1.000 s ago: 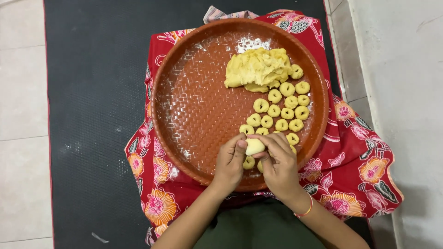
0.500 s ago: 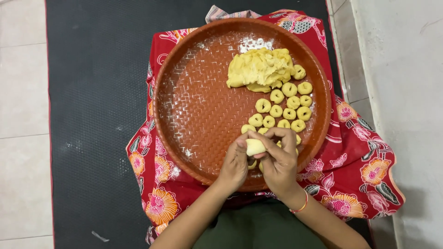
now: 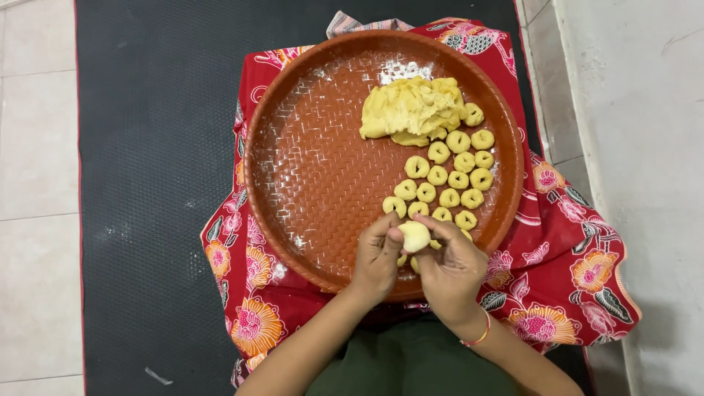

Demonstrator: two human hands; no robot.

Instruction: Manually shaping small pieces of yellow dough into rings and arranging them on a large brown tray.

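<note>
A small round ball of pale yellow dough (image 3: 414, 236) sits between my two hands at the near rim of a large round brown tray (image 3: 315, 176). My left hand (image 3: 376, 257) pinches it from the left and my right hand (image 3: 451, 268) cups it from the right and below. Several small ring-shaped dough pieces (image 3: 447, 180) lie in rows on the tray's right half. A big lump of yellow dough (image 3: 412, 110) rests at the far right of the tray. A few shaped pieces are partly hidden under my fingers.
The tray rests on a red flowered cloth (image 3: 565, 264) over a black textured mat (image 3: 147, 147). Pale floor tiles (image 3: 37, 147) lie to the left and a grey wall or step (image 3: 638, 147) to the right. White flour dusts the tray's woven surface.
The dough piece between my fingers has turned from a flatter lump into a rounder ball and sits slightly higher. Both hands stay at the tray's near rim.
</note>
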